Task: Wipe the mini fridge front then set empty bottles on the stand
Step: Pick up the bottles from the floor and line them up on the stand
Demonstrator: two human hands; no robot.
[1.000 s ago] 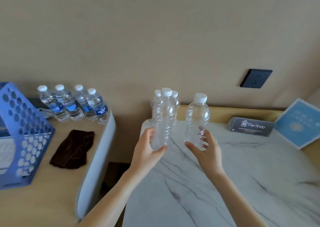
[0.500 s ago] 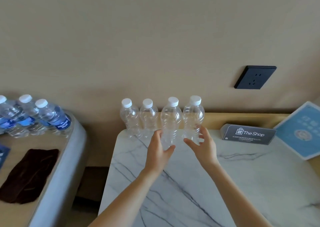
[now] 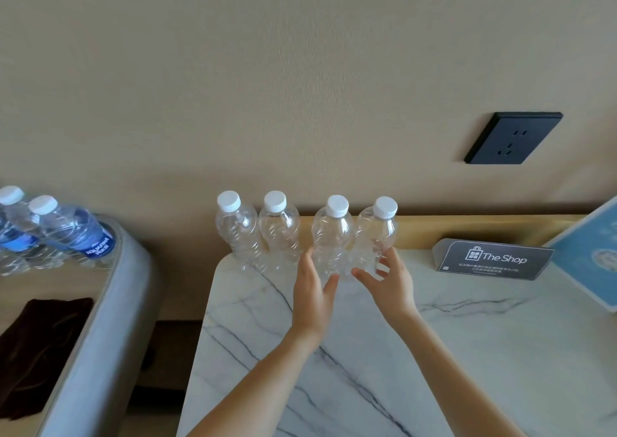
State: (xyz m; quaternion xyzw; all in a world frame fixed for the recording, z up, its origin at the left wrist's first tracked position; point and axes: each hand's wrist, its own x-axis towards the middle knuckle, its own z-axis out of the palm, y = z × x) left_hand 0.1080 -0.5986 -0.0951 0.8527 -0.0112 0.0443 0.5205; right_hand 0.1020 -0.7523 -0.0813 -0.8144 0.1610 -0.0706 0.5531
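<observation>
Atop the stand [image 3: 467,343], 2 empty bottles [image 3: 334,236] in left hand [image 3: 312,294] and right hand [image 3: 390,284]

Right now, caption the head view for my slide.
Left hand grips the third bottle, right hand the fourth bottle, in a row of four empty bottles at the back of the marble stand.

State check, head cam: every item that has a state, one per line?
Two left empty bottles: upright, capped, on the stand, untouched.
Third empty bottle: upright, capped, left hand holds it.
Fourth empty bottle: upright, capped, right hand holds it.
Labelled bottles: capped, standing on the side table.
Cloth: lying on the side table, untouched.
Socket: nothing plugged in.
</observation>
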